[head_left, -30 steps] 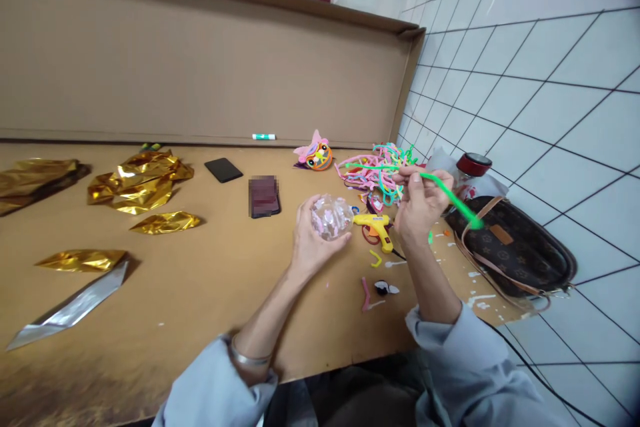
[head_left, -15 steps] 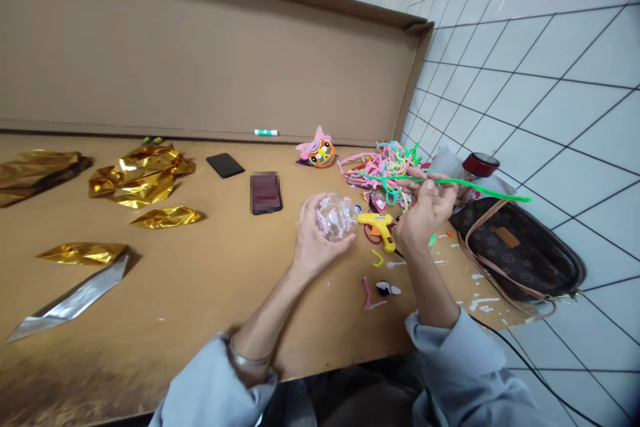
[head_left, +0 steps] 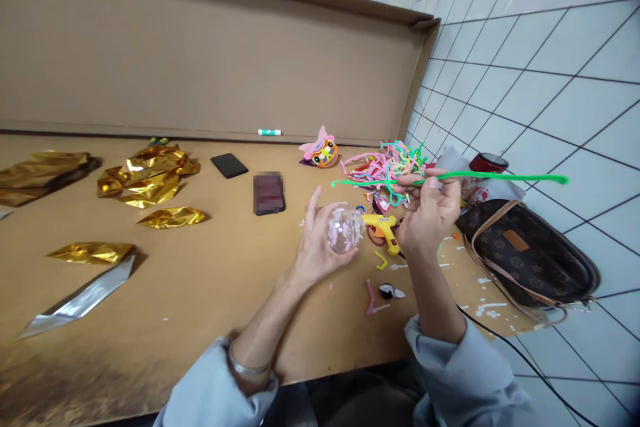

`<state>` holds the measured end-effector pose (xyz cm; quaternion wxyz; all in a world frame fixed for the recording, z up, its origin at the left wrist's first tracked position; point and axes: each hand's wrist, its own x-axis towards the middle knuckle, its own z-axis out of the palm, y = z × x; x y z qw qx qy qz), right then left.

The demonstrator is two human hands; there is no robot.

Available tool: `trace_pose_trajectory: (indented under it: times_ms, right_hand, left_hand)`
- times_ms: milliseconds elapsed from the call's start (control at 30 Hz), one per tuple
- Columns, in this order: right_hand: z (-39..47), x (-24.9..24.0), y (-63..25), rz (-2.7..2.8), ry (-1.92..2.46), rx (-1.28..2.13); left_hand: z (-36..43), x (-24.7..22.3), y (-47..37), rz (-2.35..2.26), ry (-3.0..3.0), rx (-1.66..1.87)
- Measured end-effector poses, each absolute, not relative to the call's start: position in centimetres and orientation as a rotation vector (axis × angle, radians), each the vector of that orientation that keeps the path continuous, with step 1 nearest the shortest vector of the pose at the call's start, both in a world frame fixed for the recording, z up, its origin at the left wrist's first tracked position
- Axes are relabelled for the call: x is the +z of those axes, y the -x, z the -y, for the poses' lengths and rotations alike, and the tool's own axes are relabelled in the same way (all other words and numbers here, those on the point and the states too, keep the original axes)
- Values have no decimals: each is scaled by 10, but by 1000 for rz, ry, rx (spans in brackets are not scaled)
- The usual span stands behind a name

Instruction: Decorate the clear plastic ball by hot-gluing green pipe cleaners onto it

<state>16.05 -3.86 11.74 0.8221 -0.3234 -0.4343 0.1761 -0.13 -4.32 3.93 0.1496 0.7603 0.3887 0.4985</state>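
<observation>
My left hand (head_left: 319, 245) is closed around a clear plastic ball (head_left: 345, 229) that has pale pink bits in it, its index finger lifted off. Between the fingers of my right hand (head_left: 431, 208) a long green pipe cleaner (head_left: 500, 177) lies nearly level, reaching out on both sides. A yellow glue gun (head_left: 384, 231) rests on the table between the two hands. Beyond the right hand sits a tangled heap of coloured pipe cleaners (head_left: 380, 170). A pink pipe cleaner piece (head_left: 369, 297) and a yellow bent piece (head_left: 381, 260) lie nearer to me.
A small owl-like craft figure (head_left: 324, 150) stands at the back. On the right are a brown handbag (head_left: 530, 250) and a dark red-lidded container (head_left: 489, 162). Gold foil (head_left: 150, 177), a black phone (head_left: 229, 165) and a dark red phone-like item (head_left: 269, 195) lie to the left. A cardboard wall (head_left: 210, 60) borders the back.
The green pipe cleaner has come up and out to the right, both its ends now showing. My left hand has tilted the ball a little lower, with its index finger raised.
</observation>
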Motion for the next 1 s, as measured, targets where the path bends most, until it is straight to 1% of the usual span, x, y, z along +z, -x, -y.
trace_pose_trajectory:
  times_ms: [267,600,800,1000]
  right_hand:
    - [45,126,-154,1052,707,395]
    - [51,135,-157,1024,686,378]
    - [46,126,-163,1261,833,450]
    - [54,121,-167,1675,1051,305]
  left_hand:
    - [41,40,1,-1019,-2280,1438]
    - [41,37,1,-971,-2216,1437]
    - [49,42,-3,-919,-2232,1387]
    - [51,42,-6,-921,-2232,1382]
